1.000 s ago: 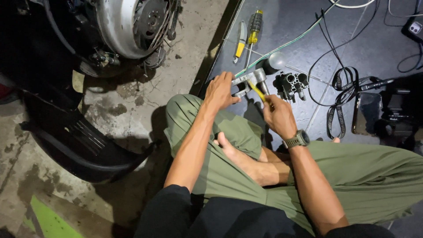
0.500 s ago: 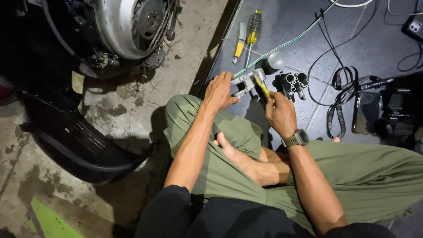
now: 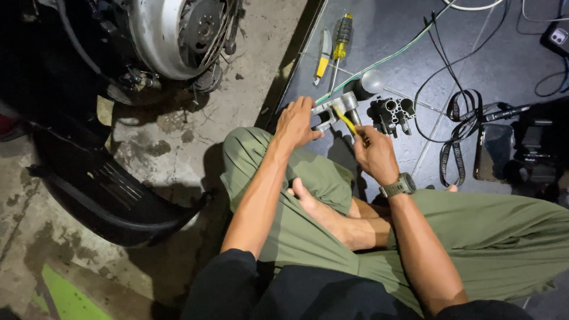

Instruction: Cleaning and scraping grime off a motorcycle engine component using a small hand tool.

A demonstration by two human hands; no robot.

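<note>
Left hand (image 3: pixel 294 123) clamps the grey metal casting (image 3: pixel 333 108) flat to steady it, while right hand (image 3: pixel 374 155) fingers close around a yellow-handled tool (image 3: pixel 345 120), apparently a screwdriver, tip at the casting.

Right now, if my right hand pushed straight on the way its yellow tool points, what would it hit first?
The right hand aims its yellow-handled tool up-left at the grey metal part, likely met first; its tip seems already there, though depth is unclear.
</note>
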